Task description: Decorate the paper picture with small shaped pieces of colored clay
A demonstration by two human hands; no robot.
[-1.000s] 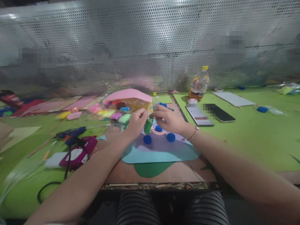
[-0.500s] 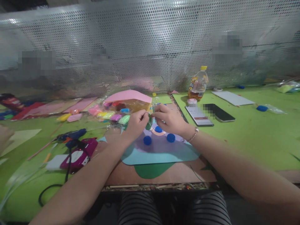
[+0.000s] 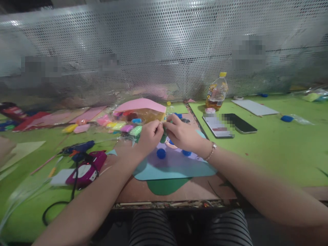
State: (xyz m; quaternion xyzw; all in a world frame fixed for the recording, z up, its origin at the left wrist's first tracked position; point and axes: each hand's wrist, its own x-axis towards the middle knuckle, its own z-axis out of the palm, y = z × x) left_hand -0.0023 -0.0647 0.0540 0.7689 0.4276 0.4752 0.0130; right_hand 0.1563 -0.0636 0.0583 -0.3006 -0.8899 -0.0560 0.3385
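The left hand (image 3: 150, 135) and right hand (image 3: 186, 134) are pinching a green packet (image 3: 163, 137) above a purple sheet (image 3: 171, 162). 3 blue discs (image 3: 161, 153) are already lying there; the packet is not yet joining them, and fingers are hiding whether it is opening.

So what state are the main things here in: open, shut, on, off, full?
Left hand's grip: shut on the green packet
Right hand's grip: shut on it too
Green packet: held up, mostly hidden; sealed or torn, unclear
Bottle: standing, capped, partly full
Left phone: lying, screen lit
Right phone: lying, screen dark
Glue gun: lying down; on or off, can't tell
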